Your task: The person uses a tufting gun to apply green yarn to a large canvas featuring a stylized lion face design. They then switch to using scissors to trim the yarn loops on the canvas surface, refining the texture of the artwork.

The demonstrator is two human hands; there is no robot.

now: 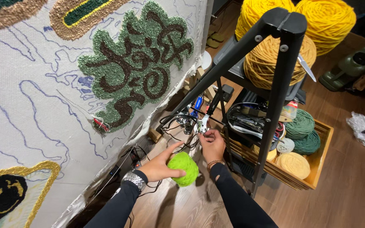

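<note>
Head view: left hand (159, 165) is cupping green yarn ball (183, 168) at 6 o'clock, fingers wrapping it loosely. Right hand (211, 143) is pinching something at tufting gun (197, 124), 12 o'clock of ball; strand unclear. Advising slack kept feeding, pinch steady.

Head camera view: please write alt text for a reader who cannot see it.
The left hand holds a bright green yarn ball while the right hand pinches at a metal tufting tool, beside a stretched cloth with tufted patches.

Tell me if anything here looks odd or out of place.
One thing: a clump of loose red threads hangs from the canvas at the green tufted patch's lower edge. The left hand holds a green yarn ball.
</note>
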